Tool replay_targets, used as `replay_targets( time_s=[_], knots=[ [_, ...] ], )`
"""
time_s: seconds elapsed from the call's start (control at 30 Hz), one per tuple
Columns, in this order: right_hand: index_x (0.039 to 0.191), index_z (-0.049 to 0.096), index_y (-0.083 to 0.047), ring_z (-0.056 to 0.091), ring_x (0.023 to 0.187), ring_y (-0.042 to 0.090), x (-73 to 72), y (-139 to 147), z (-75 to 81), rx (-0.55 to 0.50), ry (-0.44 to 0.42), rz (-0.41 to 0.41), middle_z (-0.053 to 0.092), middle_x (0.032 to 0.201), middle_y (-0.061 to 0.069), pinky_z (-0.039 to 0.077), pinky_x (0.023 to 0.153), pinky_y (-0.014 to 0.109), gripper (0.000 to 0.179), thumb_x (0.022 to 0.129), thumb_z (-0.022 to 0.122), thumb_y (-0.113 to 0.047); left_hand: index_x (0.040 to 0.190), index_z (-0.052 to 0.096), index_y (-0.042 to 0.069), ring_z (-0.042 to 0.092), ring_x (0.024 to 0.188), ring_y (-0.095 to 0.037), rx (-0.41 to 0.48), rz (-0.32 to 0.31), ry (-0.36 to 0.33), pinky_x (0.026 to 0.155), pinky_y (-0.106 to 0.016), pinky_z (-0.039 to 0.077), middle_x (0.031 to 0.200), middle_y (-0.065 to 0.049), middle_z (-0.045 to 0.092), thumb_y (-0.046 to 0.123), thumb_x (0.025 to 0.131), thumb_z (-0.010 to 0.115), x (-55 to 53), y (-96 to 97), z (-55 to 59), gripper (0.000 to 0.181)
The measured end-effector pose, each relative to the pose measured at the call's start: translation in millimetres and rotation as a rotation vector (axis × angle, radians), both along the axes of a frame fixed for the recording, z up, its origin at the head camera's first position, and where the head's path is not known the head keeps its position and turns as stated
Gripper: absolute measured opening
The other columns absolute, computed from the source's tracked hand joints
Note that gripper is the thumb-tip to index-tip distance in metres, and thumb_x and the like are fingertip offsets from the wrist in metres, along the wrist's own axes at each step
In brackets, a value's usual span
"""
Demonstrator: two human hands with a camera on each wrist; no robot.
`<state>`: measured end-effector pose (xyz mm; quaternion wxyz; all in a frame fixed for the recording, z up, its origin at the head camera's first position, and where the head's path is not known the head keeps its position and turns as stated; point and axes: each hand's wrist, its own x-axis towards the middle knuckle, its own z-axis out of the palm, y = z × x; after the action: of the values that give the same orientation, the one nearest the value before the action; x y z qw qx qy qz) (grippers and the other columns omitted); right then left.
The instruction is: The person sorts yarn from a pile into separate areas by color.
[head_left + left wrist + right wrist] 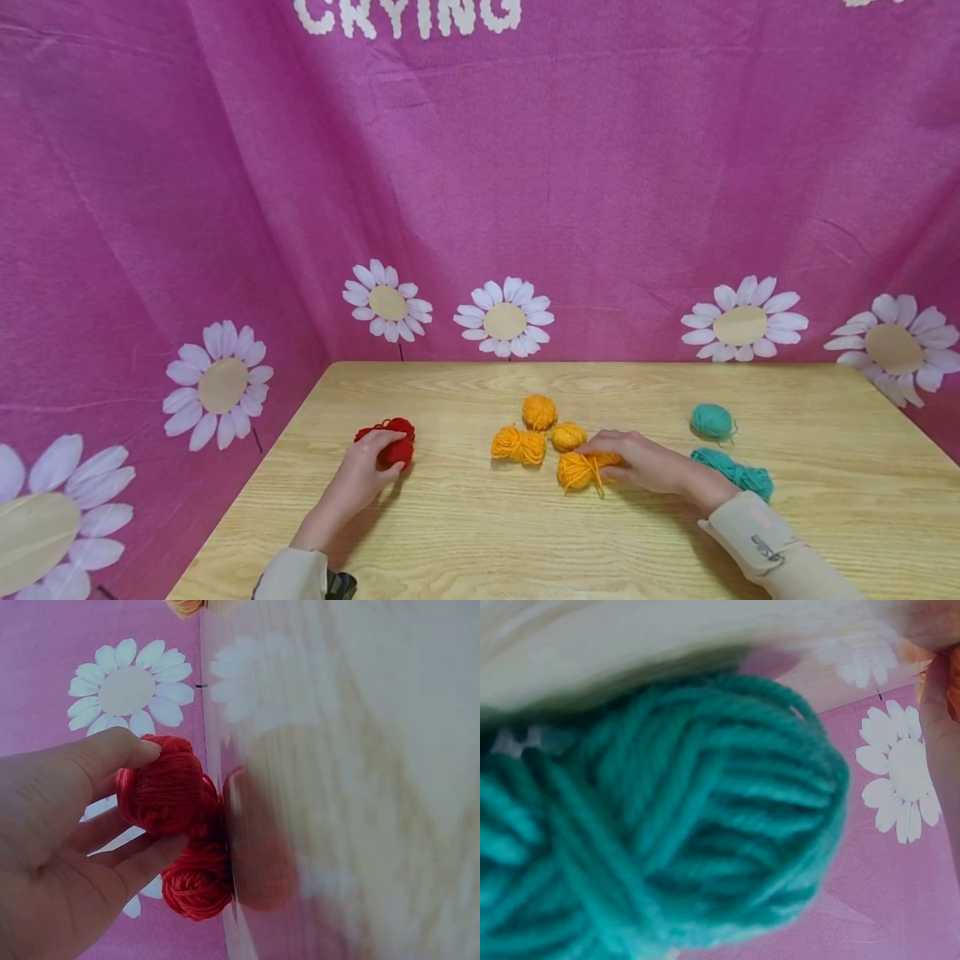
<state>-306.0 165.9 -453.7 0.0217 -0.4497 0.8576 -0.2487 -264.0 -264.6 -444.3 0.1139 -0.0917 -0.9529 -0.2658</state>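
Note:
On the left of the table, my left hand (358, 477) pinches a ball of red yarn (161, 787) between thumb and fingers. More red yarn (196, 889) lies close under and beside that ball, partly hidden behind the fingers in the head view. My right hand (639, 463) grips the right end of a tied orange yarn skein (576, 473) near the middle of the table. Just behind this skein sit a small yellow-orange yarn ball (567, 436), a rounder orange ball (539, 412) and another orange skein (517, 446). In the right wrist view only part of the right hand shows, at the edge.
Right of the orange group are a teal yarn ball (711, 421) and a tied teal skein (742, 477), the skein partly behind the right forearm. A pink cloth (600, 183) with white daisies hangs behind and left of the wooden table (480, 542).

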Motion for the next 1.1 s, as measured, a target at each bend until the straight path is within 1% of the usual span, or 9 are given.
replay_targets(
  time_s=[0.27,0.5,0.77,0.9,1.1],
  knots=[
    [0.130,0.061,-0.009,0.061,0.113,0.023,-0.1,-0.4,0.2,0.003,-0.002,-0.005,0.066,0.123,0.006,0.052,0.097,0.040,0.034,0.096,0.060,-0.012,0.119,0.066,0.004,0.061,0.110,-0.035,-0.023,-0.020,0.011,0.091,-0.049,0.056,0.122,-0.017,0.064,0.004,0.081,0.077,-1.1,-1.3,-1.7,0.039],
    [0.130,0.061,-0.010,0.061,0.114,0.023,-0.8,-0.4,0.4,0.005,-0.010,-0.008,0.066,0.124,0.006,0.052,0.098,0.041,0.034,0.096,0.060,-0.013,0.122,0.066,0.005,0.059,0.117,-0.034,-0.014,-0.006,-0.033,0.100,-0.050,0.051,0.126,-0.015,0.063,0.005,0.083,0.075,-1.6,0.7,-0.7,0.040],
    [0.130,0.061,-0.009,0.062,0.113,0.023,-2.1,-1.4,-2.0,0.009,0.001,0.001,0.066,0.123,0.006,0.052,0.097,0.040,0.035,0.095,0.061,-0.012,0.124,0.065,0.006,0.058,0.118,-0.034,-0.007,0.009,-0.042,0.099,-0.049,0.051,0.127,-0.014,0.063,0.007,0.083,0.076,-0.4,1.2,-0.2,0.042],
    [0.130,0.062,-0.009,0.062,0.113,0.023,-2.0,-1.5,-2.4,0.008,0.006,0.001,0.066,0.122,0.006,0.052,0.097,0.041,0.035,0.095,0.061,-0.011,0.124,0.065,0.007,0.059,0.118,-0.034,-0.003,0.014,-0.011,0.098,-0.048,0.052,0.127,-0.015,0.062,0.008,0.084,0.075,-0.2,0.4,-0.3,0.041],
    [0.130,0.062,-0.008,0.062,0.113,0.023,-1.2,-2.1,-0.6,0.011,0.013,0.004,0.066,0.122,0.007,0.052,0.097,0.041,0.035,0.095,0.061,-0.011,0.125,0.065,0.007,0.062,0.113,-0.033,0.021,0.023,0.083,0.094,-0.045,0.055,0.124,-0.015,0.063,0.010,0.085,0.075,0.1,1.0,2.1,0.041]
  ],
)
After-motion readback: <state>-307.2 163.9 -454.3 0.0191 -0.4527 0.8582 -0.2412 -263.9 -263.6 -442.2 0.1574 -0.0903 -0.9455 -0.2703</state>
